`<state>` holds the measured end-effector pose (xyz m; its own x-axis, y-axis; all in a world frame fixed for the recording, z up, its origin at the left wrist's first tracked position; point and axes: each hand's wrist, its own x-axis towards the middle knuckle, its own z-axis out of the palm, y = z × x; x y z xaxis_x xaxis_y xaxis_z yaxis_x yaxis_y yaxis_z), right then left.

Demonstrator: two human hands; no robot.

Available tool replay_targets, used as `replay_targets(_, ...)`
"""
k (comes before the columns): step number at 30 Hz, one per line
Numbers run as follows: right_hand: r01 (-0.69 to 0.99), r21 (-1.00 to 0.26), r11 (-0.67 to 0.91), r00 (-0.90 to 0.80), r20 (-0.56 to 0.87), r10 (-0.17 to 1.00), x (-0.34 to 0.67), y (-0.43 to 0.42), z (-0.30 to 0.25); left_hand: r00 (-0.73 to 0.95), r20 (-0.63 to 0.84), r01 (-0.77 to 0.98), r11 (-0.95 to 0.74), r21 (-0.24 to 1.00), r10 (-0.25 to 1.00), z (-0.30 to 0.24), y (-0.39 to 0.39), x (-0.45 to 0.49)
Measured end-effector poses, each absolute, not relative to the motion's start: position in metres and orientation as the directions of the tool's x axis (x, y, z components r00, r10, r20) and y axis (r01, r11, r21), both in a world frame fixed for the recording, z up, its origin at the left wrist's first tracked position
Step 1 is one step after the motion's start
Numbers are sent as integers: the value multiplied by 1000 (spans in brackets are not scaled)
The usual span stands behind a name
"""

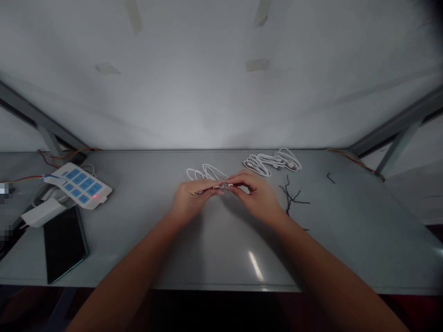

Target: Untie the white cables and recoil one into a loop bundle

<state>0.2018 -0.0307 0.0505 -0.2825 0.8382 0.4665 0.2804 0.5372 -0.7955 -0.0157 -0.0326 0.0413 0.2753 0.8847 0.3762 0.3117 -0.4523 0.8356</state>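
Pinching two tiny metal-tipped cable ends between the fingertips of both bare hands, above the middle of a grey metal bench (214, 244). Left hand (192, 196) with thumb and fingers pressed together on one cable end (216, 187), right hand (256, 196) closed the same way on a second cable end (230, 185), the two ends almost touching in the narrow gap between the hands, a fingertip grip probably suited to pieces so small. Exact shape of the ends hidden by the fingers and too small to tell. Just behind the hands, a loose loop of white cable (207, 173), apparently running to the pinched ends, though the link was hard to follow, and lying slack, perhaps to keep any pull off the grip. Farther right, a bundle of white cables (272, 162) gathered in long loops near the back edge, and nearer the right hand a tangle of thin black wires (290, 196). Off to the left, well away from the hands, a white power strip with blue switches (78, 185), its small red light (94, 196) lit, with thin red and yellow wires (69, 154) behind it, beside a white power adapter (43, 212) and a dark glass-faced tablet (64, 244) lying flat, all seemingly set aside to leave the hands' working space open.
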Motion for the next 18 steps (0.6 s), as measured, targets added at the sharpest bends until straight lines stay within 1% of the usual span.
replay_targets(3, 269, -801, 535, -288, 463, 838, 201, -31, 52, 275, 361, 284, -434, 855, 891, 42, -33, -16)
replay_targets(6, 282, -818, 501, -280, 429, 859, 199, -33, 54, 268, 330, 240, -394, 887, 905, 44, -35, -13)
replay_targets(8, 288, -835, 468, -272, 398, 876, 199, -35, 56, 258, 292, 207, -348, 915, 921, 46, -36, -11)
replay_targets(10, 286, -864, 414, -246, 351, 903, 200, -35, 57, 212, 237, 149, -271, 951, 948, 49, -35, -12)
replay_targets(12, 278, -904, 325, -163, 289, 943, 204, -32, 56, 117, 186, 20, -189, 982, 976, 52, -30, -17)
replay_targets(14, 268, -940, 211, -28, 212, 977, 211, -26, 53, 7, 125, -187, -122, 975, 992, 57, -22, -28)
replay_targets(15, 259, -953, 155, 42, 172, 984, 215, -22, 51, -30, 83, -297, -88, 951, 996, 59, -16, -35)
replay_targets(16, 250, -963, 101, 102, 130, 986, 219, -18, 49, -32, 23, -382, -34, 924, 999, 61, -11, -43)
replay_targets(17, 241, -969, 48, 144, 84, 986, 223, -14, 47, -16, -46, -426, 35, 904, 999, 63, -6, -51)
replay_targets(18, 233, -973, -3, 170, 38, 985, 226, -10, 45, 4, -116, -431, 107, 896, 993, 63, -2, -59)
